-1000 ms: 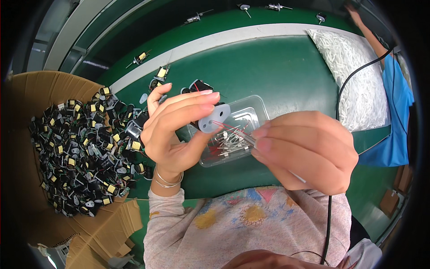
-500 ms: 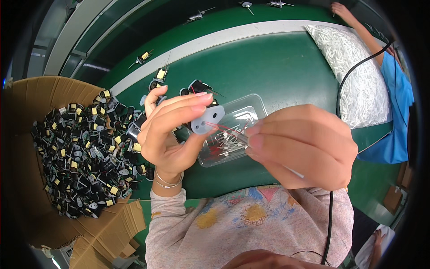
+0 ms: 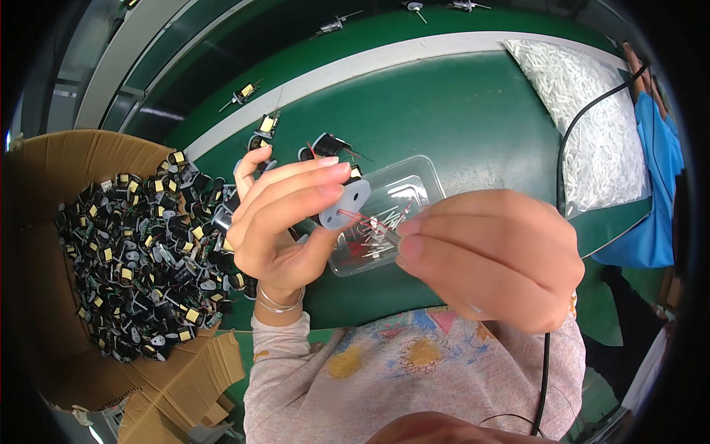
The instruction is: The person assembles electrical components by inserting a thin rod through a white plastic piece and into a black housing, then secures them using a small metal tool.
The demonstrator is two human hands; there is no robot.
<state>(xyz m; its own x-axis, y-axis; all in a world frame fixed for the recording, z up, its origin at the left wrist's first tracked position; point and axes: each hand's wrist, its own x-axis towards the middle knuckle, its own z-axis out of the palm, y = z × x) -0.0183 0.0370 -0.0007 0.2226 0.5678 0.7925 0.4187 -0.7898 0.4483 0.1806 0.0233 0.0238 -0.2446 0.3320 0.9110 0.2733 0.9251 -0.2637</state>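
My left hand (image 3: pixel 285 214) is closed around a small part with a grey oval end plate (image 3: pixel 347 205), which has several holes. Thin red wires (image 3: pixel 358 217) come out of one hole toward my right hand (image 3: pixel 492 255). That hand pinches a slim tweezer-like tool (image 3: pixel 390 234), its tip at the wires; its exact kind is partly covered by my fingers. Under both hands sits a clear plastic tray (image 3: pixel 425 174) with small white pieces (image 3: pixel 381 240) in it. Close to my left fingertips, a black cylindrical part (image 3: pixel 326 144) with wire leads lies on the green table (image 3: pixel 414 103).
A cardboard box (image 3: pixel 96 153) at the left is heaped with black parts (image 3: pixel 148 251) bearing yellow patches. A clear bag of white tubes (image 3: pixel 603 140) lies at the right, crossed by a black cable (image 3: pixel 566 152). Beyond it is a co-worker's blue garment (image 3: pixel 654 185). Parts sit along the far strip.
My right hand has tipped slightly lower, with the tool still at the red wires. The part in my left hand has shifted only a little. The co-worker's arm has drawn back to the right.
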